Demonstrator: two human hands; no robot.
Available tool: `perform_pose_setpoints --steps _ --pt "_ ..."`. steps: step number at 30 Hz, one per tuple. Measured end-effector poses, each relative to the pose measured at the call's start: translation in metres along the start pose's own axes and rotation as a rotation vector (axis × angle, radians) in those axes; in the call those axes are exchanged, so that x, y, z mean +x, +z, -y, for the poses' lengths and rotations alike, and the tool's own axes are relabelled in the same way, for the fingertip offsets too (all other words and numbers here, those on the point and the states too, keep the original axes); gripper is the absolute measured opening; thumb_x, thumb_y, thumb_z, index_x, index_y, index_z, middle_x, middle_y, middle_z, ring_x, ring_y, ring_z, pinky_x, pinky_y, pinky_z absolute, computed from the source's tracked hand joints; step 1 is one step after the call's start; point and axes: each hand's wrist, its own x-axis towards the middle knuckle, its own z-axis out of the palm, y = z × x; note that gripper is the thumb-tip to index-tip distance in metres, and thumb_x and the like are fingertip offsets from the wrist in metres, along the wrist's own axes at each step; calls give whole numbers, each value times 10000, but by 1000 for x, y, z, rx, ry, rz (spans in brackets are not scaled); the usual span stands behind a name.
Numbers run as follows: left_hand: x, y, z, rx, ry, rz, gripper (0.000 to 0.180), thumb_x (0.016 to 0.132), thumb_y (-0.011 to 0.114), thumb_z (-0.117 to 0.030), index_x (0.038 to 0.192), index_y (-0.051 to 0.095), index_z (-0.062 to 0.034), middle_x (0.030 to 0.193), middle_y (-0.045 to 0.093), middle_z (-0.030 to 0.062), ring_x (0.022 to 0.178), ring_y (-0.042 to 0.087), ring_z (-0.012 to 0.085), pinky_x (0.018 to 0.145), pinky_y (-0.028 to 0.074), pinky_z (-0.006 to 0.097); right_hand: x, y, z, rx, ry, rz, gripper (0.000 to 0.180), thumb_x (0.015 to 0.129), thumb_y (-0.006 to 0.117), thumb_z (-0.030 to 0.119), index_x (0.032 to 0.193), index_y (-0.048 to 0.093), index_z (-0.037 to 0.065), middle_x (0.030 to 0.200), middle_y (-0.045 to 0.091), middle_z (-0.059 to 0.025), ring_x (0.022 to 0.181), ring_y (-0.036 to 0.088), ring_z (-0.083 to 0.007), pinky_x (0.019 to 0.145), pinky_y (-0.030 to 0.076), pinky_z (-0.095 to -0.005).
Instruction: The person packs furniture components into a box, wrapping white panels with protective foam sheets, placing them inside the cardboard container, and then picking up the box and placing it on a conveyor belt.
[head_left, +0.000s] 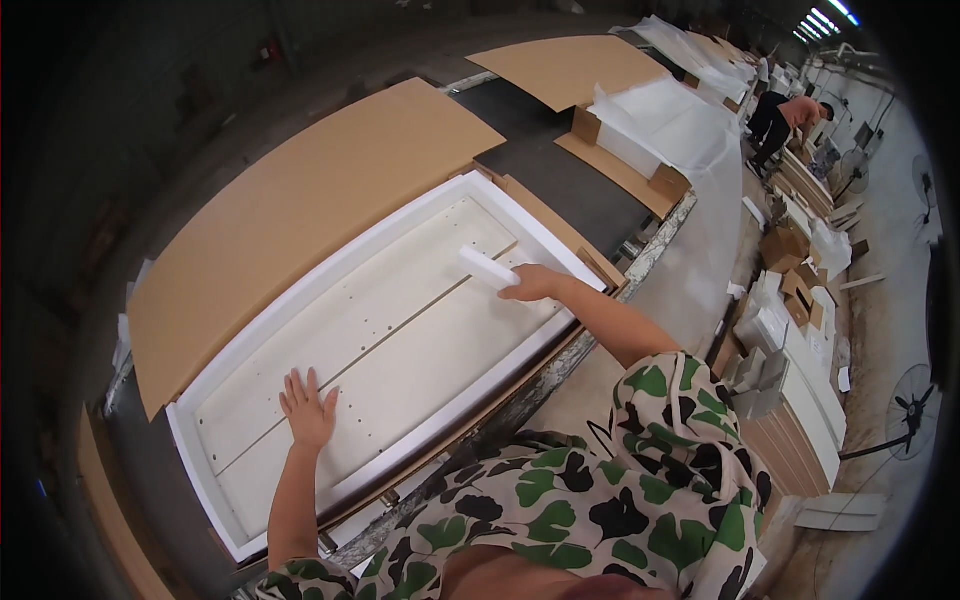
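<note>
My left hand (310,412) lies with its fingers spread on a white panel (400,375) that has small drilled holes. Several such panels lie side by side, thin gaps between them. My right hand (533,283) is closed round one end of a short white foam strip (487,266), holding it over the panels toward their far right part. White foam edging (292,288) frames the panels inside an open cardboard box. One of the box's large brown flaps (310,210) is folded outward on the far side.
Further along the dark conveyor (545,150) stands another open carton (640,125) draped with white foam sheet. At right, stacked boards (795,435), loose cartons (785,250) and a standing fan (908,410) line the wall. A person (785,125) bends over at the far right.
</note>
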Motion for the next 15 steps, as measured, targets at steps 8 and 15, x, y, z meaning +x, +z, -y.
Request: perform_pose_setpoints --steps 8,15 --pt "-3 -9 -6 -29 -30 -39 606 873 410 -454 1344 290 -93 1400 194 211 1305 145 360 1040 80 502 -59 -24 13 -228 140 -341 639 779 522 337 1292 315 17 1007 536 -248 894 555 -390 811 447 -417" --pt "3 -7 -16 30 -31 -71 599 864 426 -457 1337 308 -109 1396 213 199 1295 180 356 1039 105 499 -63 -4 -23 -650 44 -306 524 804 415 200 1314 343 104 1103 444 -253 995 468 -388 786 461 -436"
